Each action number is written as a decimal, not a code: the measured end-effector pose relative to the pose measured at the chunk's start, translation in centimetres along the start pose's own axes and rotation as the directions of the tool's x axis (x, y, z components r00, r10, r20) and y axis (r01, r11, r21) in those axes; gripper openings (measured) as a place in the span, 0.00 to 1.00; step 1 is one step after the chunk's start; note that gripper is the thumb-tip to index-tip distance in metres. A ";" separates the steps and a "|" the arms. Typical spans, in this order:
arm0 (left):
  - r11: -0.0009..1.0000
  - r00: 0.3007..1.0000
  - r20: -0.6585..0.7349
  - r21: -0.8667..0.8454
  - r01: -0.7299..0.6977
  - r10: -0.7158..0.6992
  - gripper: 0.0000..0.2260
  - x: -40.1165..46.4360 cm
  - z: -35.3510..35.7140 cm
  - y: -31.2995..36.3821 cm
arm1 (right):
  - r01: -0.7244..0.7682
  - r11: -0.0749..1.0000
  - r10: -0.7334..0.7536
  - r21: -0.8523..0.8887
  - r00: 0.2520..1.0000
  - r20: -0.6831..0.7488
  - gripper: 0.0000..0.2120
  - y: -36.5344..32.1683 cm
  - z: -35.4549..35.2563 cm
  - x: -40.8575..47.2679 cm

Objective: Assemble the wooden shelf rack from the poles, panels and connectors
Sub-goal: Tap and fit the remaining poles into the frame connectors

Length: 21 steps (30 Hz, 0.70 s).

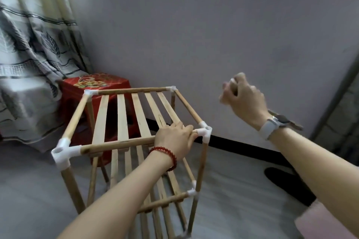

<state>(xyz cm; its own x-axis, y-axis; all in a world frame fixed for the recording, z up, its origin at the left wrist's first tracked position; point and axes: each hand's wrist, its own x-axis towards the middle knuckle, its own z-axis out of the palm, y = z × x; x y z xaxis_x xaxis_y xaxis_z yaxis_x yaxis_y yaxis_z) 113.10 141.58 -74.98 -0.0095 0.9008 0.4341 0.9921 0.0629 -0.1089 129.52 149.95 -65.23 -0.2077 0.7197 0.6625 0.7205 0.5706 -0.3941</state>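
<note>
The wooden shelf rack (pixel 136 141) is seen standing upright on the grey floor (pixel 29 190), at the centre of the view. Its top tier is formed of five slats (pixel 139 114) framed by round poles joined with white corner connectors; a second slatted tier (pixel 165 196) is visible below.

The left hand (pixel 174 139) is clamped over the near top pole (pixel 116 144), fingers curled round it just beside the white connector (pixel 204 132) at the rack's 3 o'clock corner. A red bead bracelet (pixel 167 156) is worn on that wrist.

The right hand (pixel 242 95) is held raised in the air at 2 o'clock from the rack, well apart from it, fingers curled; motion blur prevents it being told whether anything is pinched. A pale watch (pixel 274 124) is worn on that wrist.

A red plastic stool (pixel 93 83) is observed behind the rack at 11 o'clock, with a patterned curtain (pixel 29 54) to 9 o'clock. A dark shoe (pixel 287 184) lies on the floor at 4 o'clock.
</note>
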 end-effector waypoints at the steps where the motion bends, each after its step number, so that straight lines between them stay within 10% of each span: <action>1: 1.000 1.000 0.000 0.000 -0.003 0.003 0.18 0.0 0.0 0.1 | -0.025 0.990 0.041 0.138 0.992 -0.117 0.13 -0.2 -0.4 0.6; 3: 1.000 1.000 0.007 -0.002 -0.004 0.004 0.17 -0.3 0.0 0.0 | -0.028 0.989 0.042 0.147 0.995 -0.095 0.11 -0.6 0.7 -1.1; 7: 1.000 1.000 0.010 0.003 -0.001 0.001 0.17 -0.6 0.2 -0.3 | 0.161 0.966 -0.074 -0.201 0.921 0.382 0.11 -0.7 3.3 -4.2; 12: 1.000 1.000 -0.001 -0.002 -0.006 0.006 0.17 -0.4 0.3 0.0 | -0.060 0.972 0.072 0.226 0.996 -0.045 0.10 -1.2 1.0 -0.8; 17: 1.000 1.000 -0.007 0.004 -0.005 0.005 0.17 -0.4 0.4 -0.4 | 0.104 0.976 -0.032 -0.190 0.936 0.350 0.11 -0.5 3.5 -3.4; 21: 1.000 1.000 -0.025 0.005 -0.004 0.004 0.16 -0.2 0.7 -0.2 | -0.040 0.957 0.078 0.287 0.989 -0.123 0.08 -0.4 1.4 -0.2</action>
<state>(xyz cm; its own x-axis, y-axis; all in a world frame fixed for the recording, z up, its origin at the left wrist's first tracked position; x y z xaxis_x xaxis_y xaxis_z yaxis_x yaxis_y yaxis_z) 112.81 141.65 -75.64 -0.0022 0.8901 0.4557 0.9914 0.0614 -0.1153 128.36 150.07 -66.08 -0.0682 0.7078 0.7031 0.5079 0.6312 -0.5862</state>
